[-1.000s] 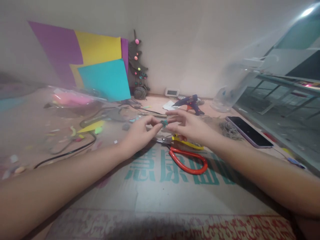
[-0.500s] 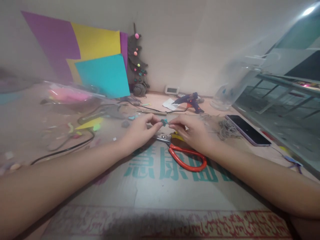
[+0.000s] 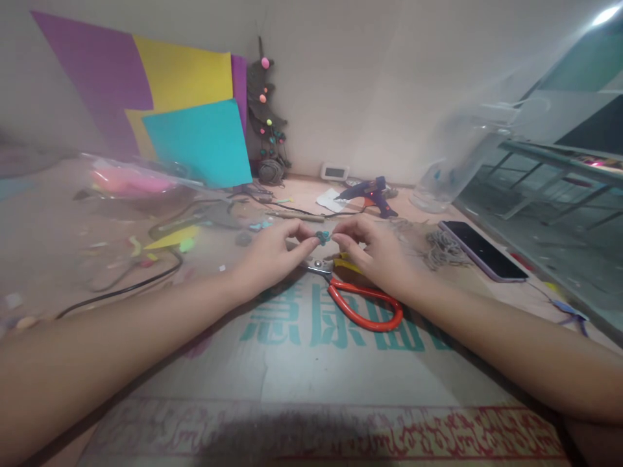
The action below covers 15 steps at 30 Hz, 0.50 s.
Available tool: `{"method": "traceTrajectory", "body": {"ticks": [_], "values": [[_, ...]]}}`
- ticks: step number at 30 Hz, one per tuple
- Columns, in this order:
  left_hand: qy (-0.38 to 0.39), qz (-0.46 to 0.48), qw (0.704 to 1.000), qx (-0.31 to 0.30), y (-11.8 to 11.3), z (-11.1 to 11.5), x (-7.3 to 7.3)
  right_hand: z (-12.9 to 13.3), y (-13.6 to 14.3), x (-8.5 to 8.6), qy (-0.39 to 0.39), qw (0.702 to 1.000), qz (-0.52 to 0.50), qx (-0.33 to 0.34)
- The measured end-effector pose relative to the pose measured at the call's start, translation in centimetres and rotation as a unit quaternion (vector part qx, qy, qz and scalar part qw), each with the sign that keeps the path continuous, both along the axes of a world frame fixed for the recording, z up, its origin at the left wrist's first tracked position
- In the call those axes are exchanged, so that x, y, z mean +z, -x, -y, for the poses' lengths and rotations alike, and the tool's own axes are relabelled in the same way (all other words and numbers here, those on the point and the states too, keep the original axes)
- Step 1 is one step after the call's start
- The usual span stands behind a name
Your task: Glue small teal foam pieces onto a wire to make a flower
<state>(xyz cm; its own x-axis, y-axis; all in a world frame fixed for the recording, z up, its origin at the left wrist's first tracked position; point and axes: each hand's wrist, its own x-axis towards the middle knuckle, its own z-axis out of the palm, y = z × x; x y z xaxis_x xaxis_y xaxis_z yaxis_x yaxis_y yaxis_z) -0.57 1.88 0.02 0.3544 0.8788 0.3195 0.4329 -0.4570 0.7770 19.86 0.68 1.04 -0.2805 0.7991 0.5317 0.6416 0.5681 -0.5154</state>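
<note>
Dim, hazy light fills the frame, with one white lamp (image 3: 606, 15) glaring at the upper right. A soft shadow (image 3: 292, 442) darkens the bottom centre, and the pink bundle (image 3: 131, 181) at middle left is blurred.

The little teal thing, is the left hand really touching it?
Touching: the head view shows the left hand pinching the little teal thing by one side.

At the upper left we see a purple sheet (image 3: 92, 71), a yellow sheet (image 3: 187, 76) and, in front, a blue sheet (image 3: 199, 146). We have a clear jug (image 3: 438, 178) at the upper right and, below it, a phone (image 3: 484, 250) beside grey string (image 3: 445, 250).
</note>
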Motion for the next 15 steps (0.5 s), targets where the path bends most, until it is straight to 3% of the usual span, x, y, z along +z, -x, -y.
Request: {"method": "traceTrajectory", "body": {"ticks": [6, 15], "values": [[-0.016, 0.025, 1.000, 0.006, 0.06, -0.07, 0.18, -0.27, 0.24, 0.03, 0.085, 0.995, -0.041, 0.031], [0.011, 0.022, 1.000, -0.013, -0.12, 0.06, -0.04, -0.12, 0.29, 0.39, 0.057, 0.998, -0.014, 0.025]]}}
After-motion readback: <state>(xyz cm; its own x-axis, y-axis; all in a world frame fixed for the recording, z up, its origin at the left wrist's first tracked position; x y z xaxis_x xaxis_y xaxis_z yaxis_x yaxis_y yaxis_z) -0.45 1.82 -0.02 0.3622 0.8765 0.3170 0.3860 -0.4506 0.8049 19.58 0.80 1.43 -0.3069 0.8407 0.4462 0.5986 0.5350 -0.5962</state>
